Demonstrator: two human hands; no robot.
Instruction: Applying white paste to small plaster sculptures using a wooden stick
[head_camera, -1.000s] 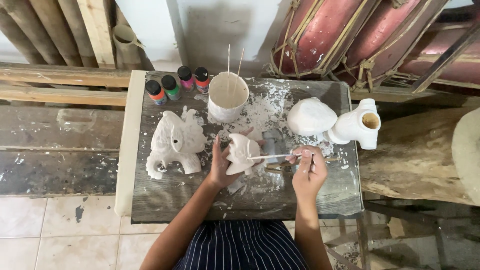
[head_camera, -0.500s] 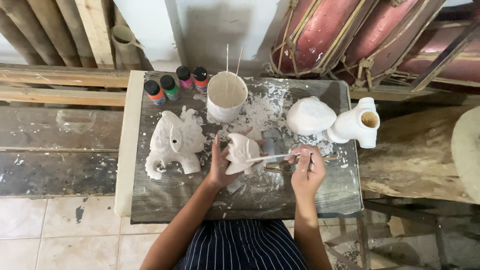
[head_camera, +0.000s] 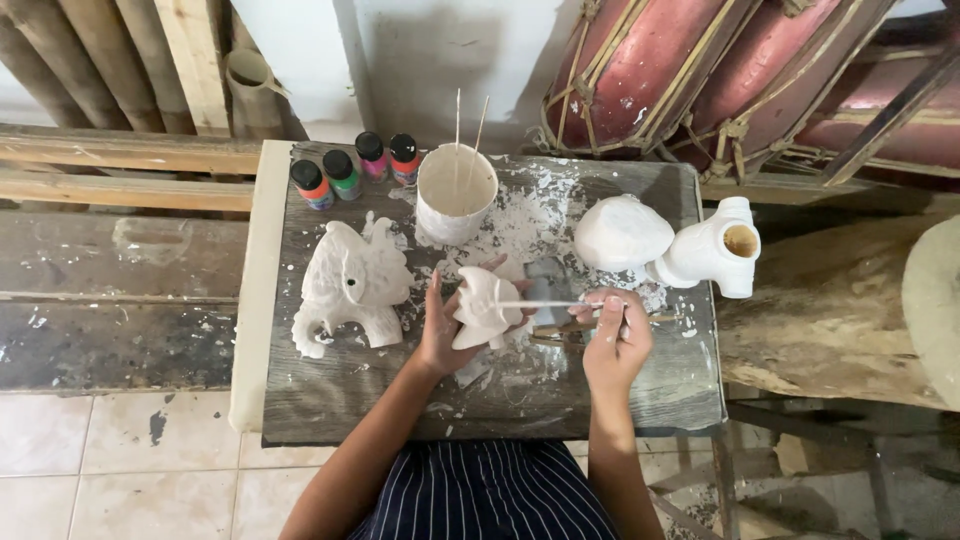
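Left hand (head_camera: 445, 335) clasps small white figurine (head_camera: 482, 312) above tabletop (head_camera: 330, 400) centre; right hand (head_camera: 615, 345) pinches thin brush (head_camera: 545, 304) lying horizontally, its tip on the figurine to the left.

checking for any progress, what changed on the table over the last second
Almost nothing changed. The left hand still holds the small white figure and the right hand still holds the brush to it. The elephant figure, cup and paint bottles stayed put.
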